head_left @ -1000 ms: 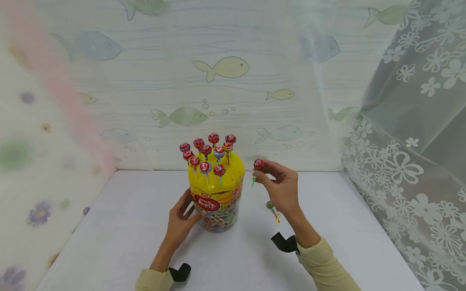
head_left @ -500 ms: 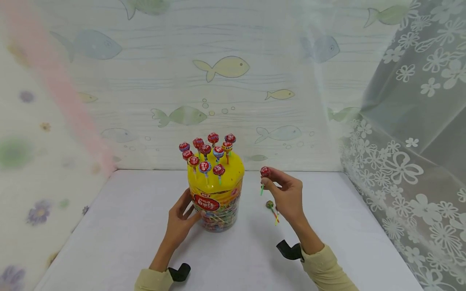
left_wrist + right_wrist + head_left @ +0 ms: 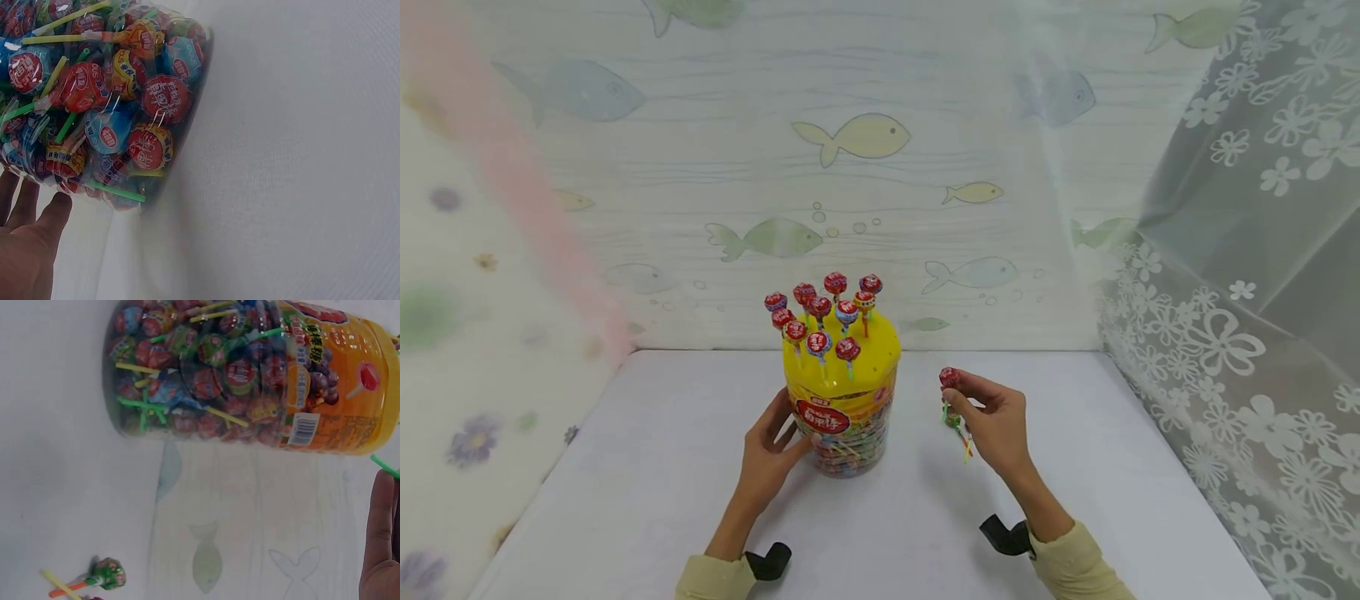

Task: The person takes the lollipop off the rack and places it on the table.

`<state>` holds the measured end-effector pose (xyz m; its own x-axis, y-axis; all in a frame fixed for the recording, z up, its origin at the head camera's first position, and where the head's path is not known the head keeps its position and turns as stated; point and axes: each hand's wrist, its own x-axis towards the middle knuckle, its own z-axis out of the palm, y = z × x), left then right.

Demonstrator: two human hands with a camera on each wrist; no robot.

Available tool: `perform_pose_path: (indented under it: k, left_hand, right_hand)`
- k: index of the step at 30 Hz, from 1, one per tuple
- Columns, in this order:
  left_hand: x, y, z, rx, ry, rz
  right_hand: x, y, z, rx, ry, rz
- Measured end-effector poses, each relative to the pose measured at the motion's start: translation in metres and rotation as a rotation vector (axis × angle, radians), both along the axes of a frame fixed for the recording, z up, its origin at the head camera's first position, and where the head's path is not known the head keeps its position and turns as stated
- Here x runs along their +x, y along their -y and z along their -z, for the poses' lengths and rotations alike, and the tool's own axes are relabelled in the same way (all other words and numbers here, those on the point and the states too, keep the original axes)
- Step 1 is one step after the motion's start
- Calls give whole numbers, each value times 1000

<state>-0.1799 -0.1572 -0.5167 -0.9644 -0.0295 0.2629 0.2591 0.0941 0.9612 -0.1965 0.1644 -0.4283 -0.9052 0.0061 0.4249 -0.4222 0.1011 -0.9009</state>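
Note:
A clear plastic jar (image 3: 850, 457) packed with wrapped lollipops stands on the white table, slightly tilted. Its yellow lid (image 3: 877, 354) has several lollipops (image 3: 820, 308) upright in it, sticks down. My left hand (image 3: 766, 458) holds the jar's left side, thumb at the front; its fingertips (image 3: 60, 200) meet the clear wall in the left wrist view. To the right of the jar, my right hand (image 3: 997, 421) pinches a red-wrapped lollipop (image 3: 948, 377) between thumb and fingers. Its green stick (image 3: 384, 465) points out past the fingers in the right wrist view.
On the table below the right hand lie a green-wrapped lollipop (image 3: 109, 574) and a yellow stick (image 3: 57, 581) crossing its orange one. Fish-patterned sheeting (image 3: 865, 137) rises behind the table, and a sheer flowered curtain (image 3: 1225, 350) hangs at right.
My right hand has moved down and slightly right with the red lollipop, away from the lid's edge and over the lollipops on the table. The left hand stays on the jar.

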Motion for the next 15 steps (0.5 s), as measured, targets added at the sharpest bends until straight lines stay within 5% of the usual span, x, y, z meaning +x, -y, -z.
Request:
perform_pose_path:
  k: [15]
  left_hand:
    - [-1,2,1,5,8,-3]
  right_hand:
    - [3,-18,27,-9,62,-10]
